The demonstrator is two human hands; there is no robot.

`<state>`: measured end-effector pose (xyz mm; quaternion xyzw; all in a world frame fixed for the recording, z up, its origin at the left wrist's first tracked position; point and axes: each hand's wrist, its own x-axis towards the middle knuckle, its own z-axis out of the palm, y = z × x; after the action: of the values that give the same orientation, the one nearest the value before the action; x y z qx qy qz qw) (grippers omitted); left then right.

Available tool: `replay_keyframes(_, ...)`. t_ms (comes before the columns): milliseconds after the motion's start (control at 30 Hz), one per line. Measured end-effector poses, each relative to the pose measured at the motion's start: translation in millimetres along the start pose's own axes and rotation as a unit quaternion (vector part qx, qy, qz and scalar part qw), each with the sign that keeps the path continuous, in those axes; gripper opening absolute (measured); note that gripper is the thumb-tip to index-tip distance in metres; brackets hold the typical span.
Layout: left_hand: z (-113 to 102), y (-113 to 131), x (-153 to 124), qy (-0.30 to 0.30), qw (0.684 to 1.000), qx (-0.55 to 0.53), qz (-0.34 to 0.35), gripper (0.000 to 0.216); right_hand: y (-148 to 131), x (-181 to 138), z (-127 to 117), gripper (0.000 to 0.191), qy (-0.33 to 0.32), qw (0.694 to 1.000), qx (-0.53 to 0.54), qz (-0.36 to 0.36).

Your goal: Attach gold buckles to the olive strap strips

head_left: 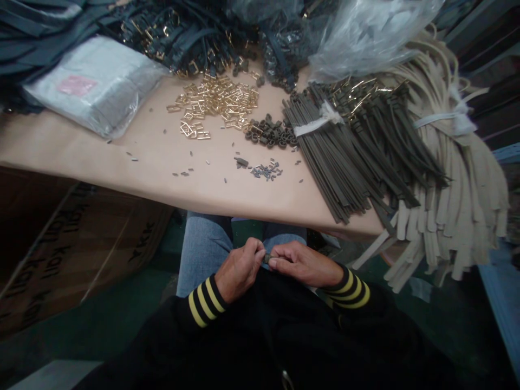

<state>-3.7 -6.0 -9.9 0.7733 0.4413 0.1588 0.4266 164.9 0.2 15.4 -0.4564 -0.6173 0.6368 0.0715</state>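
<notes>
Above my lap, just below the table edge, my left hand (242, 266) and my right hand (303, 262) meet with fingertips pinched. Between them shows a small dark olive piece (267, 258), like the strap loops on the table; most of it is hidden by the fingers. On the table ahead lies a small heap of olive strap loops (271, 133). Gold-coloured buckles (221, 100) are piled to its left. Nearer me are scattered small metal pieces (266, 170), perhaps staples, beside a short olive strip (241, 161).
Bundled olive straps (325, 157) and beige straps (450, 189) overhang the table (154, 168) on the right. Dark straps with buckles (182, 43) fill the back. A plastic-wrapped packet (97, 84) lies left. Clear plastic bags (365, 38) sit behind. A cardboard box (89, 244) stands below left.
</notes>
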Motion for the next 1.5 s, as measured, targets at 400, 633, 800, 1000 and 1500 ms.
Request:
replay_keyframes(400,7.2,-2.5,1.5,0.018,0.998,0.058,0.019,0.016,-8.9,4.0,5.3,0.029,-0.062,0.998,-0.021,0.02)
replay_keyframes(633,10.5,-9.1,9.6,0.082,0.993,0.039,0.073,0.019,-3.7,19.1,16.3,0.018,0.107,0.992,-0.057,0.02)
replay_keyframes(800,5.5,-11.5,18.5,0.098,0.989,0.024,0.104,0.019,-8.7,19.5,9.8,0.017,0.145,0.986,-0.08,0.03)
replay_keyframes(1000,-41.4,-14.0,51.9,0.252,0.963,0.073,0.063,0.022,-55.4,-29.7,-90.7,0.025,0.248,0.949,-0.193,-0.009)
replay_keyframes(1500,-67.6,-48.5,101.1,0.36,0.856,0.343,0.142,0.022,-8.5,14.9,-278.8,0.024,0.568,0.687,-0.414,0.185)
